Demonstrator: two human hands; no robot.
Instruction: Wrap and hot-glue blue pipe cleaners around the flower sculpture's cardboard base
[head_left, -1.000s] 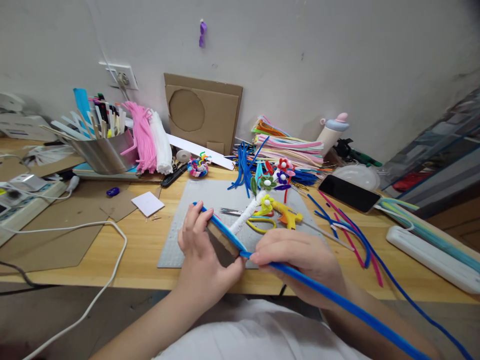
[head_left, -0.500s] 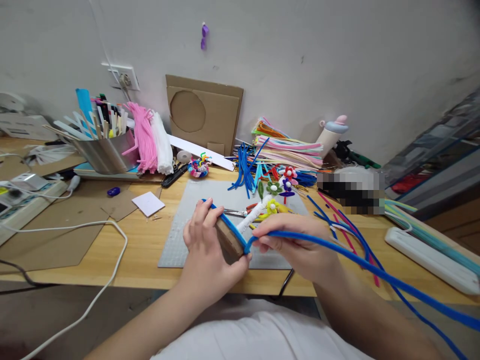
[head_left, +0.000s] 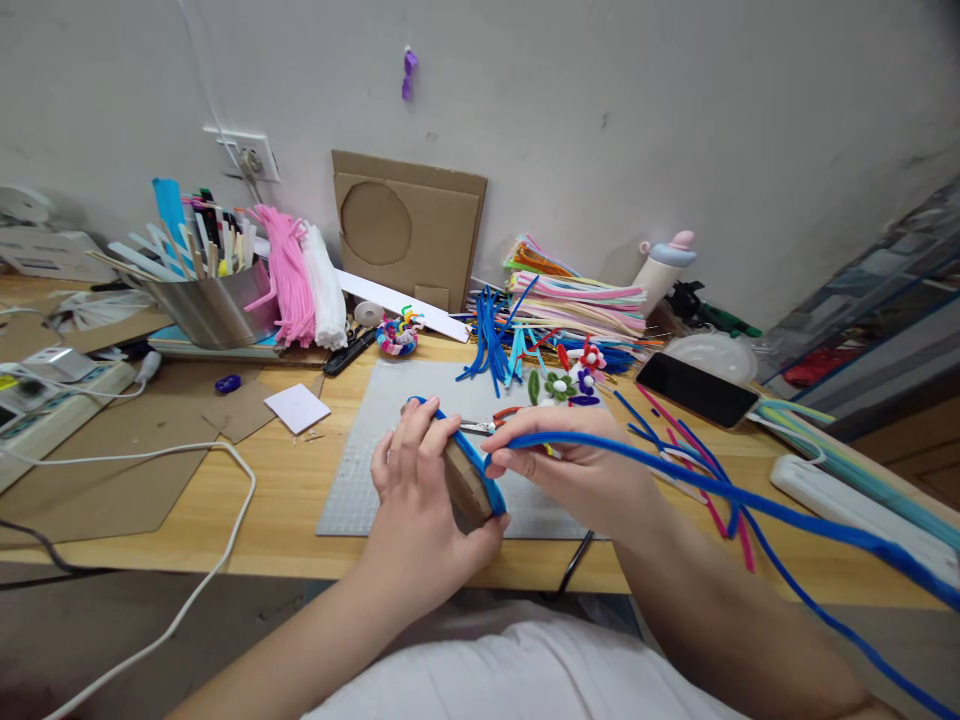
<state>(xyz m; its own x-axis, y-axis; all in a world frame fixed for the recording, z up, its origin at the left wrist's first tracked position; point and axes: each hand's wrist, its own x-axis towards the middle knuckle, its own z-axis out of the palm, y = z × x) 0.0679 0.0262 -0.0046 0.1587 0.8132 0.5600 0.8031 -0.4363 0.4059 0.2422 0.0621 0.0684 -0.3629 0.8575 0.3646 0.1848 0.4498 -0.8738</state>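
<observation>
Passage between white cable (head_left: pixel 253 483) and grey mat (head_left: pixel 349 475); flowers (head_left: pixel 559 386) obstruct mat's far right.

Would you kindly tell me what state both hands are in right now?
Left hand: closed around the brown block.
Right hand: closed, pinching the blue strip.

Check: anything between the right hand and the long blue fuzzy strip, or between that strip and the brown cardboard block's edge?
Nothing visible at the first: the right hand pinches the blue fuzzy strip. On the cardboard block, only the left hand: fingers over the blue-lined edge's far part, thumb at its near corner.
</observation>
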